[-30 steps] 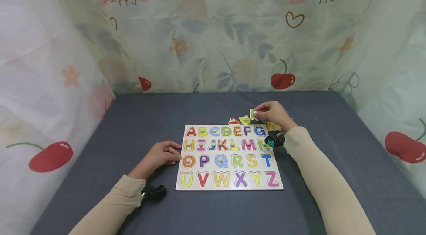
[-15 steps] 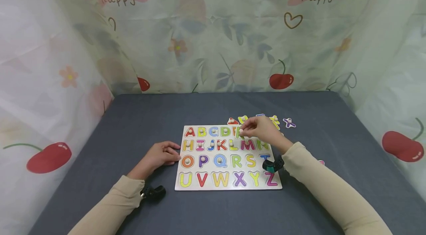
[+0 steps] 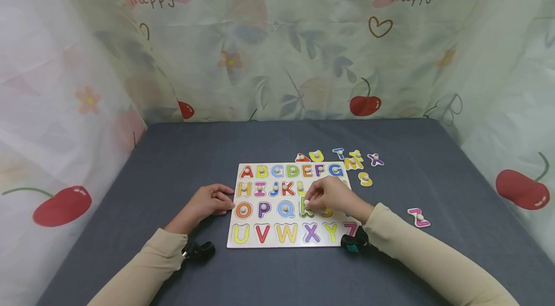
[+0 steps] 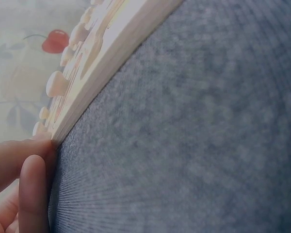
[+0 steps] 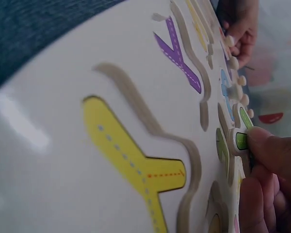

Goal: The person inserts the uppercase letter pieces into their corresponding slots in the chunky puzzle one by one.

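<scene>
A white alphabet puzzle board [image 3: 273,220] lies on the dark cloth, its upper rows filled with knobbed letters. My right hand [image 3: 331,195] pinches the green letter R piece [image 3: 303,208] by its knob over the R slot in the third row. In the right wrist view, the green piece [image 5: 241,141] sits right at its recess, slightly raised on the near side. My left hand [image 3: 212,200] rests at the board's left edge, fingers relaxed. From the left wrist, its fingertips [image 4: 33,167] touch the board's side [image 4: 94,87].
Loose letter pieces lie beyond the board: a red one [image 3: 302,157], a yellow U [image 3: 316,155], a blue T [image 3: 338,153], an orange one [image 3: 353,164], a purple X [image 3: 376,159] and a yellow S [image 3: 365,179]. A pink Z [image 3: 418,217] lies to the right. Patterned curtains surround the table.
My right hand has carried the green R from behind the board, over the top rows, toward me to the third row. My left hand stays at the left edge.
</scene>
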A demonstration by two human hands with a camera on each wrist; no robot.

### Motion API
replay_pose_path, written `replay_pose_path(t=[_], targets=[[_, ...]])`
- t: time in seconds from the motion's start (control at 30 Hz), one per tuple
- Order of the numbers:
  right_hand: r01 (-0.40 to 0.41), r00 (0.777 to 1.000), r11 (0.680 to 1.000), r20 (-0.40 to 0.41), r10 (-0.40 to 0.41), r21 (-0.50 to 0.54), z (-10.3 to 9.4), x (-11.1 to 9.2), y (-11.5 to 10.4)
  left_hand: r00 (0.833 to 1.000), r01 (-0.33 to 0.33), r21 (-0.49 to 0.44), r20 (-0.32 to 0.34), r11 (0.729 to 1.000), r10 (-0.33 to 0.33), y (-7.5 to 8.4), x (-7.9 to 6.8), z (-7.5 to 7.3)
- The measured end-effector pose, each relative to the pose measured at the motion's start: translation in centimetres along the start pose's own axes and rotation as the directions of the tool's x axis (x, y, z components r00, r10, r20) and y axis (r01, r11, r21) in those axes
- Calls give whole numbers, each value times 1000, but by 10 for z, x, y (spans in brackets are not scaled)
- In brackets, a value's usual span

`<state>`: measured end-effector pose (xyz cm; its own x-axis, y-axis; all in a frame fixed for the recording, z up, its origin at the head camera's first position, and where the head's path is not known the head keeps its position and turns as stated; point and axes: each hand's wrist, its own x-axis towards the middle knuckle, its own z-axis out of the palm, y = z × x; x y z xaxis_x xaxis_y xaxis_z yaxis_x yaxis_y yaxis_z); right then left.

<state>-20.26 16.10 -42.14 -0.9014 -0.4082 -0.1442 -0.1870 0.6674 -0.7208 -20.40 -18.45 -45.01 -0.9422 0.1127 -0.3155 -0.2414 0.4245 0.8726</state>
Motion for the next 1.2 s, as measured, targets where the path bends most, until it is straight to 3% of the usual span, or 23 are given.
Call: replay_pose_path(t=[0.43, 0.9, 1.2], targets=[[26, 999, 1000, 33, -26, -13, 6, 0, 4, 1000, 2, 13, -5, 1000, -2, -1, 1, 0], [-77, 994, 997, 78, 79, -23, 7, 7, 2, 1000, 4, 24, -21, 1000, -4, -3, 0, 0], [-90, 990, 996, 112, 90, -12, 6, 7, 2, 1000, 2, 13, -20, 1000, -2, -4, 0, 1]])
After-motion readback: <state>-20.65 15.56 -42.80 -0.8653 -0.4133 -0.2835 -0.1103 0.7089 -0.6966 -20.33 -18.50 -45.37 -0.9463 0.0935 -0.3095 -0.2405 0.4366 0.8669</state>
